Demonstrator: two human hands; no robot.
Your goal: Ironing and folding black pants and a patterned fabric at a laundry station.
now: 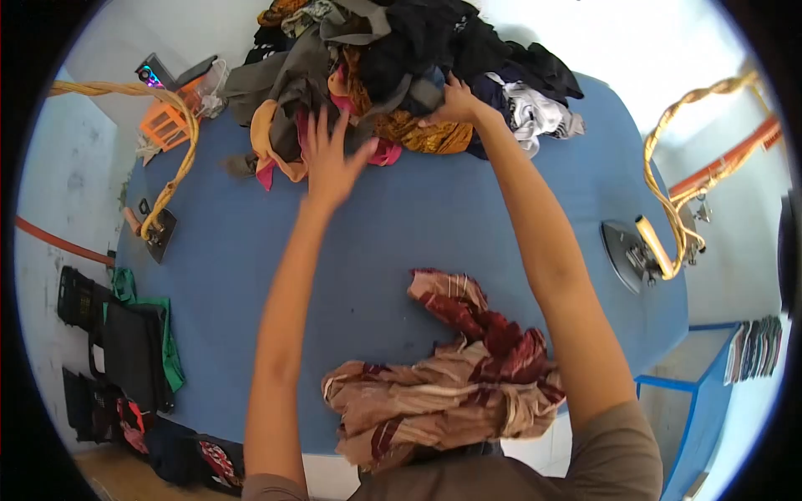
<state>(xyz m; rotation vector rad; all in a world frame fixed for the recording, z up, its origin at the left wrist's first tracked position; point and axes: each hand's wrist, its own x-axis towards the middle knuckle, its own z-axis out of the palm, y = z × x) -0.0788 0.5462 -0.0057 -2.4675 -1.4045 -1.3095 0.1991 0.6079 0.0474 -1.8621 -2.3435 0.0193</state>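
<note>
Both arms reach to a heap of crumpled clothes [426, 50] at the far side of a blue-covered table [376, 238]. My left hand [331, 160] is spread, fingers apart, over the heap's grey and pink cloth. My right hand [456, 103] lies at the heap beside an orange-brown patterned cloth [432, 131] and dark garments; its fingertips are partly among the cloth, so a hold cannot be told. A white garment [532, 113] is right of it. Close to my body, a crumpled tan and maroon cloth [451, 388] rests on the near edge.
An iron [633, 253] stands at the right and another iron [160, 235] at the left, each with a wrapped yellowish cord. An orange plastic basket [169, 119] is back left. Folded dark garments [135, 351] lie beside the table's left edge; a blue-framed rack [708, 388] is lower right.
</note>
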